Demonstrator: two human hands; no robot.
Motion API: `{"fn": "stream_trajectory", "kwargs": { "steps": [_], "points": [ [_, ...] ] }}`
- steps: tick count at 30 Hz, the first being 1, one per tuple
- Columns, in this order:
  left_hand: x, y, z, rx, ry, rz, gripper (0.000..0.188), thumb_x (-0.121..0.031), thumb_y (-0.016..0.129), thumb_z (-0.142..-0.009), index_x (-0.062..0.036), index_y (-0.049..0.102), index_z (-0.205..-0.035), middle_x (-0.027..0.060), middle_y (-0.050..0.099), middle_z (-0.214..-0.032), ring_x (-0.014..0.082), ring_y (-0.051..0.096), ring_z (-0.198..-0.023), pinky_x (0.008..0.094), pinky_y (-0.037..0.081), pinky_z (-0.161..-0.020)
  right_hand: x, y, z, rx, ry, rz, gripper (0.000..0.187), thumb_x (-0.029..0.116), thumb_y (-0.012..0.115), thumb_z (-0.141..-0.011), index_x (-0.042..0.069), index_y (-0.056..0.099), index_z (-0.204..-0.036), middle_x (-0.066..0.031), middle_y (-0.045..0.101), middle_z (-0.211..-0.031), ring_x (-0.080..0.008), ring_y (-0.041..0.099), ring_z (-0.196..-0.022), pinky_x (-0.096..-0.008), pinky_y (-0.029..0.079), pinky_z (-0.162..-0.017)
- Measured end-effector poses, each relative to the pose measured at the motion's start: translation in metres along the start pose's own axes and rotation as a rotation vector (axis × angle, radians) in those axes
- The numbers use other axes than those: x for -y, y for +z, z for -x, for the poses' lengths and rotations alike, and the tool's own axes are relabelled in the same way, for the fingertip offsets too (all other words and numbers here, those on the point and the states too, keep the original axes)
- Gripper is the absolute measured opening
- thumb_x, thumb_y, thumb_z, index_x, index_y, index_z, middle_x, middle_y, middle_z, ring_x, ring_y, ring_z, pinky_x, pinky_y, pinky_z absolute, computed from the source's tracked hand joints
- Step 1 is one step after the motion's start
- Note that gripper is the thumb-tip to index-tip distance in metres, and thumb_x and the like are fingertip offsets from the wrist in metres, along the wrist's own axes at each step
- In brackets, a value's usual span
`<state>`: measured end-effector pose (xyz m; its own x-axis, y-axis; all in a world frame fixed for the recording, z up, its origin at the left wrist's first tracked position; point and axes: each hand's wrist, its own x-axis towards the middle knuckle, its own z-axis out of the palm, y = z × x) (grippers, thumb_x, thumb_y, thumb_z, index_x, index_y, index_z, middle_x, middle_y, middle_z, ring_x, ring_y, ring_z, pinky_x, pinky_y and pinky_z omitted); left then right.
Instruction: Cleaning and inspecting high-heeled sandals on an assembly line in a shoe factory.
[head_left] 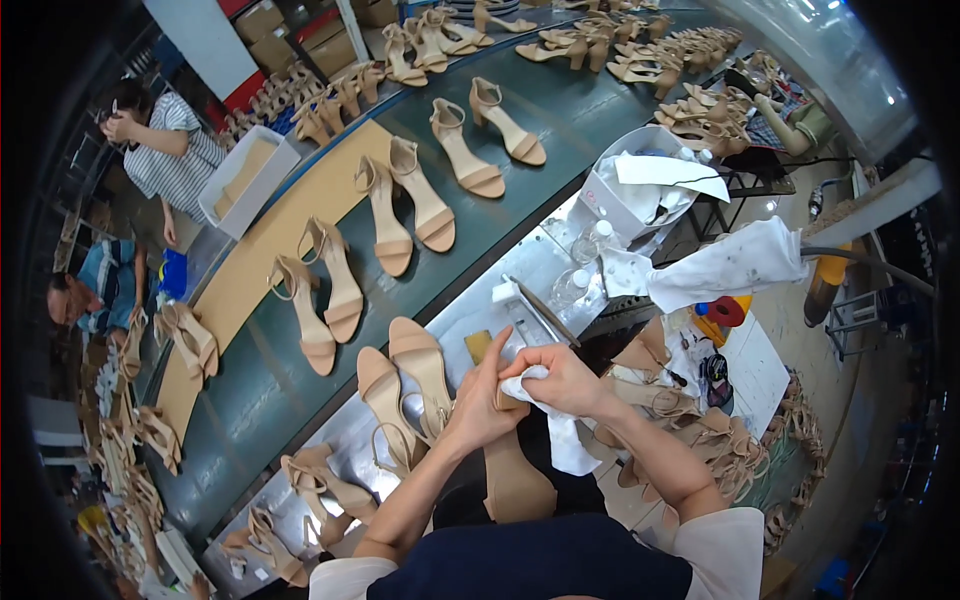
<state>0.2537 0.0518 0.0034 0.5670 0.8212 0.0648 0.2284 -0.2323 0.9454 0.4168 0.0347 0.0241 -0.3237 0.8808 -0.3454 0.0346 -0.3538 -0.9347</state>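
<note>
In front of my body is a beige heeled sandal; its wide rounded part points toward me. My left hand is closed around the sandal's far part, index finger stretched out. With bent fingers, my right hand pinches a white cloth against that same far part, and the cloth's loose end hangs down. My fingers and the cloth hide the spot being touched. Just beyond my left hand lies a yellowish block on the metal table. Left of it, a pair of beige sandals rests there.
A green conveyor belt crosses beyond the table, carrying several sandal pairs. Clear bottles and a white bin stand at the right, near a white-wrapped arm. Heaped sandals lie lower right. Other people are at the far left.
</note>
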Motion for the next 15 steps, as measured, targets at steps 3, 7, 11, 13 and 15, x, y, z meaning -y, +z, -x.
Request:
{"fn": "stream_trajectory", "kwargs": {
  "steps": [3,7,11,13,15],
  "points": [
    [-0.005,0.001,0.003,0.005,-0.029,0.039,0.095,0.002,0.067,-0.058,-0.0063,0.021,-0.141,0.0156,0.061,-0.082,0.0363,0.061,-0.079,0.0386,0.046,-0.071,-0.004,-0.001,0.01,0.011,-0.073,-0.157,0.017,0.001,0.056,-0.076,-0.003,0.063,-0.09,-0.0013,0.063,-0.085,-0.0045,0.055,-0.078,-0.0197,0.044,-0.069],
    [-0.006,0.001,0.001,0.028,-0.053,0.029,0.096,0.002,0.069,-0.058,-0.007,0.021,-0.141,0.0151,0.061,-0.082,0.0357,0.061,-0.079,0.039,0.046,-0.072,0.003,0.001,0.016,0.008,-0.042,-0.173,0.016,0.001,0.057,-0.076,-0.003,0.064,-0.091,-0.0021,0.064,-0.087,-0.0051,0.056,-0.078,-0.0198,0.044,-0.069],
    [-0.007,0.005,-0.002,0.023,0.041,0.023,0.096,0.0,0.07,-0.059,-0.0078,0.021,-0.141,0.0136,0.06,-0.078,0.0348,0.059,-0.077,0.04,0.045,-0.072,0.005,0.002,0.016,-0.023,-0.059,-0.068,0.023,-0.002,0.056,-0.075,-0.003,0.064,-0.096,-0.0038,0.065,-0.091,-0.0062,0.057,-0.08,-0.0205,0.045,-0.072],
    [-0.006,0.005,0.0,0.029,0.042,0.03,0.096,0.0,0.07,-0.059,-0.0078,0.021,-0.141,0.0133,0.059,-0.077,0.0348,0.059,-0.076,0.0404,0.045,-0.071,0.004,0.0,0.02,-0.006,-0.042,-0.179,0.024,-0.002,0.058,-0.075,-0.003,0.063,-0.097,-0.0046,0.065,-0.092,-0.0069,0.058,-0.082,-0.0209,0.046,-0.073],
    [-0.005,0.004,0.003,0.031,-0.013,0.066,0.096,-0.001,0.071,-0.059,-0.0078,0.022,-0.141,0.0129,0.058,-0.077,0.0351,0.058,-0.076,0.0404,0.044,-0.071,0.006,-0.001,0.025,0.009,-0.045,-0.181,0.023,-0.001,0.06,-0.075,-0.003,0.063,-0.097,-0.0048,0.065,-0.092,-0.007,0.058,-0.081,-0.0206,0.046,-0.072]
  ]
}}
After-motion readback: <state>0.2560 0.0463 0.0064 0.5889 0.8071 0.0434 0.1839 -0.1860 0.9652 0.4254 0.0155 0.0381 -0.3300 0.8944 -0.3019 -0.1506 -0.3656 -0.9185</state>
